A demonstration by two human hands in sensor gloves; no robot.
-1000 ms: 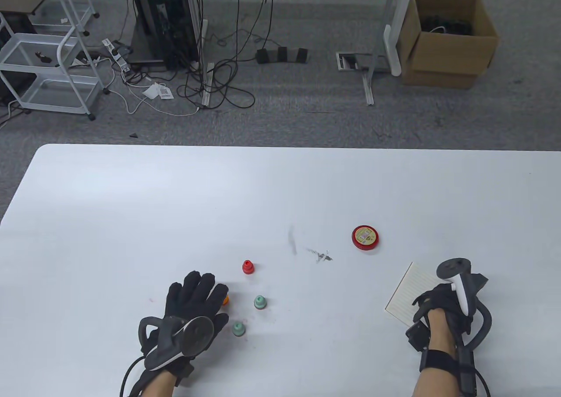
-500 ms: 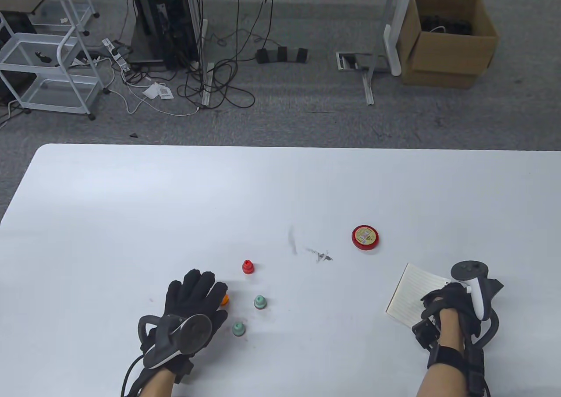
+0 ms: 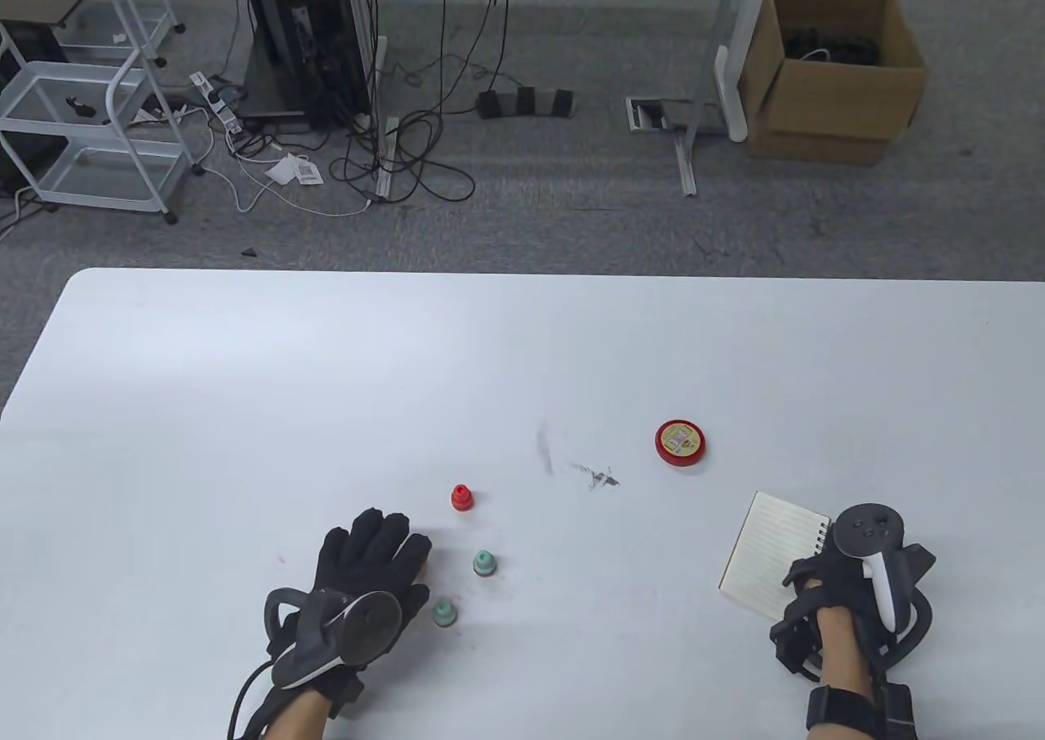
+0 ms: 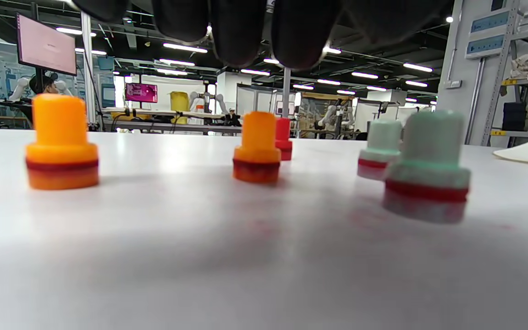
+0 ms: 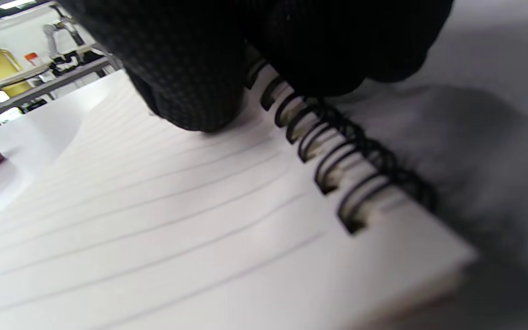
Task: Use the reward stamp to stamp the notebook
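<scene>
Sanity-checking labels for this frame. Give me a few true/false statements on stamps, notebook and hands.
1. The notebook lies open on a lined page under the right hand. True.
2. The left hand has a stamp lifted off the table. False: its fingers hang above the stamps in the left wrist view, and every stamp stands on the table.
3. The red ink pad sits on the notebook. False: it rests on the table, apart from the notebook, farther from the person.
4. Two orange stamps, and, stand upright in the left wrist view. True.
5. The red stamp is tipped over. False: it stands upright.
</scene>
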